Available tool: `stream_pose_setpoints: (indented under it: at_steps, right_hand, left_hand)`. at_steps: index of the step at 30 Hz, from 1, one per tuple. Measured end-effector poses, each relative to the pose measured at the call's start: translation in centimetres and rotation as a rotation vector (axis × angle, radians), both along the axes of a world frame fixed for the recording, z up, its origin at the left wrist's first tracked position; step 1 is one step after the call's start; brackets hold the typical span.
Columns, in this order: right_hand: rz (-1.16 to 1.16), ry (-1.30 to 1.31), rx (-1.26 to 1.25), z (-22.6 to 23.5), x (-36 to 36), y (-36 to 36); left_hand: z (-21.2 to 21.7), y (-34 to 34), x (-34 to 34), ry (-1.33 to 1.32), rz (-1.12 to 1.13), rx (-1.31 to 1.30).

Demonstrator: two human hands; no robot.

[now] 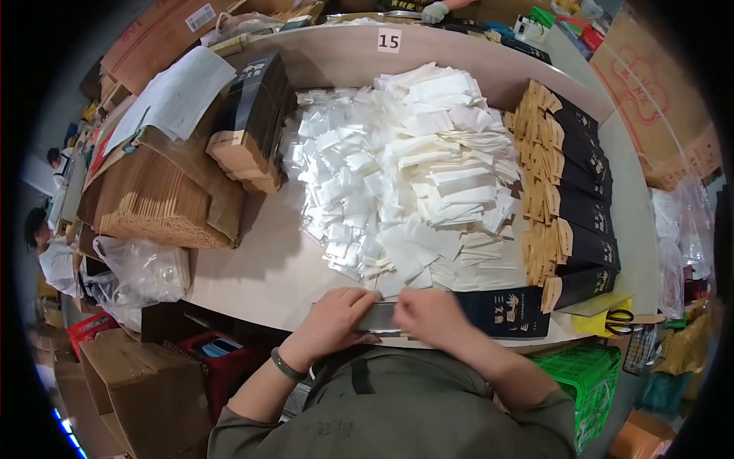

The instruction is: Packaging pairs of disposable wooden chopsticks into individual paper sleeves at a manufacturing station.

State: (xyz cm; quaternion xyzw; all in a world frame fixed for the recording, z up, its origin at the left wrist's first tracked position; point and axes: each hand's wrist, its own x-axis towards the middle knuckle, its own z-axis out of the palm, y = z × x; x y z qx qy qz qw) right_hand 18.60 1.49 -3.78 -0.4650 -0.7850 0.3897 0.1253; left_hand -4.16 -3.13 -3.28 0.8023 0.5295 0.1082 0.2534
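At the table's near edge, my left hand (336, 317) is closed over the end of a flat silvery-grey strip (376, 317), fingers above and thumb below. My right hand (432, 314) is curled into a pinch at the strip's other end; what its fingers hold is hidden. Beside the right wrist lies a dark navy printed packaging sleeve (508, 312). Just beyond both hands spreads a heap of white paper packets (451, 164), with small clear plastic packets (336, 164) on its left side.
Dark sleeves with tan ends (577, 180) line the right side; more form a stack (252, 115) at back left. Brown cardboard pieces (157, 195) fill a box on the left. Black-handled scissors (621, 317) lie right. A green crate (585, 390) stands below. Another person's gloved hand (434, 12) shows beyond the partition.
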Motion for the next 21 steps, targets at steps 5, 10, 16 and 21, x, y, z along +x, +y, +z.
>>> stream_pose_setpoints:
  at_steps: [5,10,16,21]
  right_hand:
    - [-0.202,-0.234,0.364,-2.4,11.3,8.3]
    - [-0.235,-0.332,0.147,-2.6,12.4,7.6]
    - [-0.205,-0.305,0.449,-0.7,12.3,6.4]
    - [-0.215,-0.170,0.352,-0.8,9.6,5.1]
  left_hand:
    - [0.3,4.5,-2.2,-0.091,0.211,0.279]
    - [-0.3,14.1,-2.9,-0.032,0.469,0.585]
    - [-2.1,17.9,-2.5,0.084,0.390,0.421]
    - [1.0,17.2,-2.7,0.027,0.365,0.768]
